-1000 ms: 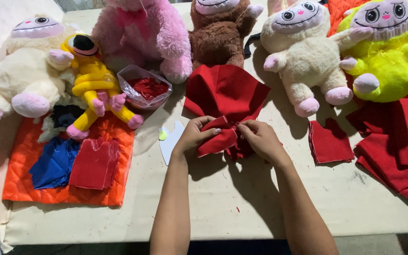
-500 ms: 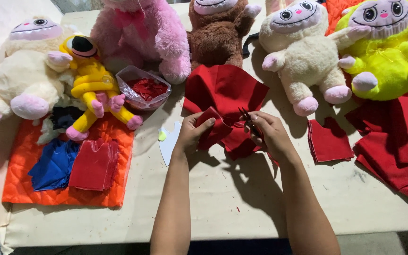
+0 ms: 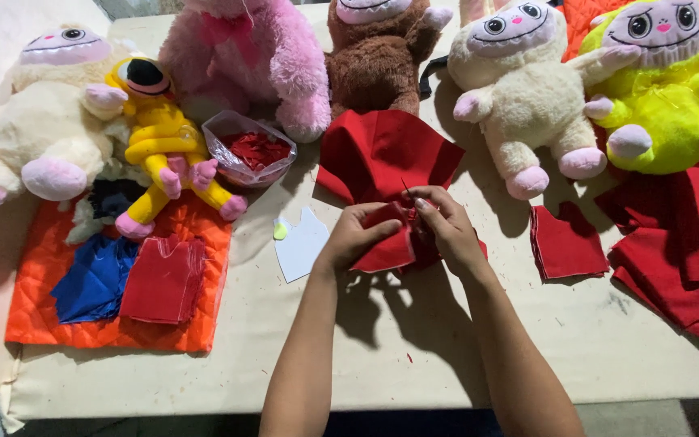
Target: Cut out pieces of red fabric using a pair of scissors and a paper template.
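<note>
Fingers of both hands pinch red cloth | clear tub left

Both bare forearms reach up from the bottom edge and converge toward the middle. The left hand is curled, fingers bent inward and pinched closed. The right hand sits just beside it, fingertips nearly meeting, its fingers also closed in a pinch.

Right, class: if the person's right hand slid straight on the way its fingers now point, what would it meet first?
The right hand points left and slightly away, into the red cloth it pinches. Just beyond is the left hand, so those fingers probably come first. Farther along that line sits the clear tub of red scraps.
</note>
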